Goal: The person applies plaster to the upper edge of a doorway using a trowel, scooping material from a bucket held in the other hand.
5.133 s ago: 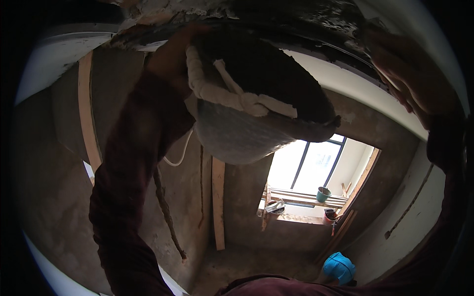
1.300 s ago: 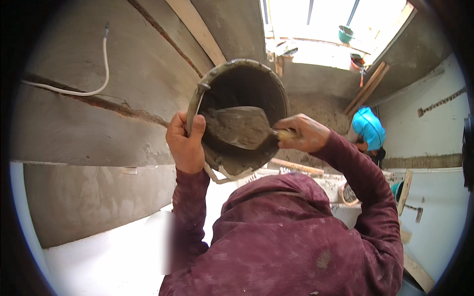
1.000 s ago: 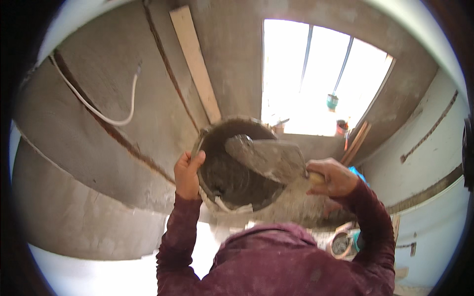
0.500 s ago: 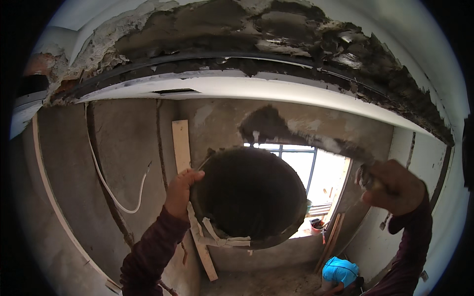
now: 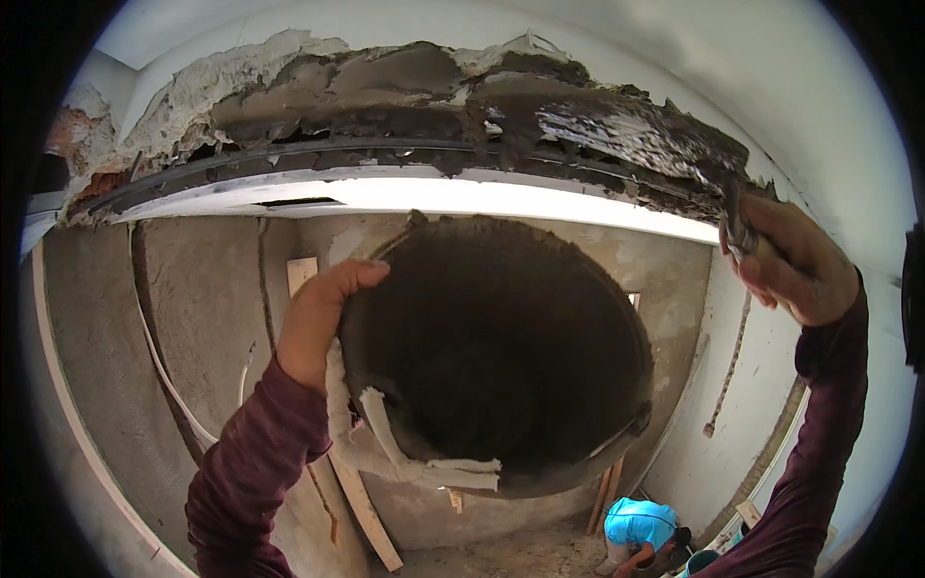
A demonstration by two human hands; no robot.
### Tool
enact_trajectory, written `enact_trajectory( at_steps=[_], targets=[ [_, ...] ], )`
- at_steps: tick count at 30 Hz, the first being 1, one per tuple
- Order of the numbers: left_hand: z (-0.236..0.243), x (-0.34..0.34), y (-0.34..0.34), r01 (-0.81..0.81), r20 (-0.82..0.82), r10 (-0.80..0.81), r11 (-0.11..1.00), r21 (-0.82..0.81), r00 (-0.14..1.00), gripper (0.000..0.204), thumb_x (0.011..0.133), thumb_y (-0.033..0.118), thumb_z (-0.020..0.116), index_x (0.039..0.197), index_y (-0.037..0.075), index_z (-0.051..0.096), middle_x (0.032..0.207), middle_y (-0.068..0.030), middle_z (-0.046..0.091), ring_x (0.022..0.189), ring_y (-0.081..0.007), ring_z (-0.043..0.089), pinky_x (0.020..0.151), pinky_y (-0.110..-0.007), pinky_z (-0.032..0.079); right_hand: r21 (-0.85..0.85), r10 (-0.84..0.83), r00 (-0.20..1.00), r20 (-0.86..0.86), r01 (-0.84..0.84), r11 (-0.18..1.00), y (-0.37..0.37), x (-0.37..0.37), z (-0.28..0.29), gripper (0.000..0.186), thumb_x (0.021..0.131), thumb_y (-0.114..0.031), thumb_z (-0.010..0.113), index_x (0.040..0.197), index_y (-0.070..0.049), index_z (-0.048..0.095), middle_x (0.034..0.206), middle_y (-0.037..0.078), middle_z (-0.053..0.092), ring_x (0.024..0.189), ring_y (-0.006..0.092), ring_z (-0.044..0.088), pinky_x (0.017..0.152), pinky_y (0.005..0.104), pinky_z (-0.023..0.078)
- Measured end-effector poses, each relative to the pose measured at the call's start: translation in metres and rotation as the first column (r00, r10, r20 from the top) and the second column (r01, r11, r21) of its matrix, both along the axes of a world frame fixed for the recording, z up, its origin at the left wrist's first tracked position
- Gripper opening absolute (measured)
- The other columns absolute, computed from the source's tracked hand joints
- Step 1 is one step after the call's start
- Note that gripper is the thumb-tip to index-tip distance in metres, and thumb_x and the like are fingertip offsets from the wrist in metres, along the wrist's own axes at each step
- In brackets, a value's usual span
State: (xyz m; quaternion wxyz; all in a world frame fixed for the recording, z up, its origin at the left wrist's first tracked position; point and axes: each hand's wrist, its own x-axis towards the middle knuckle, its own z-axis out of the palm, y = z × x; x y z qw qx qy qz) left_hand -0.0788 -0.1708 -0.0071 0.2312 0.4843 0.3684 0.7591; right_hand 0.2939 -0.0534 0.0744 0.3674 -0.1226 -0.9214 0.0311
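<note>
text: none legible | labels: none legible | brands: none legible | numbers: none legible | signs: none legible

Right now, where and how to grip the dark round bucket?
Grip the dark round bucket by its left rim, coming from the left: probably best, since that edge is thin enough for the person's left hand to hook a thumb over, and the off-white cloth wrapping sits lower.

A building-site room: raw grey walls (image 5: 207, 299), ragged plaster (image 5: 376, 82) overhead, an open wall channel (image 5: 729, 371).
</note>
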Motion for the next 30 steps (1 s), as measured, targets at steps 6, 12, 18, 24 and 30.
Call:
enact_trajectory(
  at_steps=[6,12,18,24,30],
  targets=[
    [0.015,0.000,0.003,0.097,-0.013,-0.096,0.993,0.061,0.995,0.020,0.091,0.014,0.053,0.098,-0.002,0.062,0.089,-0.0081,0.067,0.076,-0.0137,0.064,0.073,-0.025,0.053,0.197,-0.022,0.999,0.028,0.016,0.980,0.008,0.000,0.013,0.044,0.090,-0.026,0.054,0.119,0.008,0.051,0.059,0.001,0.045,0.048,0.0096,0.042,0.044,0.0261,0.036],
    [0.023,0.025,0.003,0.120,0.050,-0.126,0.987,0.109,0.991,0.021,0.089,0.015,0.055,0.098,-0.003,0.062,0.089,-0.0109,0.067,0.074,-0.0176,0.064,0.072,-0.027,0.054,0.364,-0.101,0.988,0.114,0.053,0.930,0.020,0.002,0.020,0.030,0.089,-0.019,0.052,0.104,0.007,0.053,0.058,0.006,0.046,0.047,0.0155,0.043,0.045,0.0315,0.035],
    [0.028,0.042,0.004,0.088,0.121,-0.100,0.991,0.099,0.988,0.020,0.087,0.015,0.057,0.097,-0.001,0.062,0.089,-0.0109,0.067,0.075,-0.0190,0.064,0.073,-0.029,0.053,0.449,-0.171,0.982,0.078,0.119,0.885,0.025,-0.003,0.022,0.021,0.085,-0.016,0.056,0.092,0.003,0.050,0.058,0.014,0.046,0.051,0.0307,0.047,0.052,0.0407,0.038],
    [0.034,0.038,0.012,0.211,0.151,-0.232,0.967,0.142,0.961,0.022,0.086,0.016,0.057,0.099,-0.002,0.062,0.091,-0.0125,0.068,0.074,-0.0207,0.066,0.072,-0.030,0.055,0.730,-0.158,0.987,-0.039,0.136,0.669,0.058,-0.005,0.021,0.019,0.084,-0.015,0.058,0.091,0.000,0.049,0.061,0.018,0.050,0.058,0.0407,0.050,0.055,0.0467,0.037],
    [0.042,0.046,0.029,0.183,0.080,-0.193,0.976,0.119,0.978,0.021,0.086,0.017,0.058,0.095,-0.002,0.063,0.089,-0.0110,0.068,0.073,-0.0189,0.065,0.069,-0.029,0.055,0.670,-0.233,0.972,-0.015,0.183,0.719,0.058,0.004,0.031,0.021,0.087,-0.018,0.056,0.096,0.001,0.050,0.064,0.018,0.051,0.062,0.0396,0.051,0.059,0.0471,0.039]
  ],
)
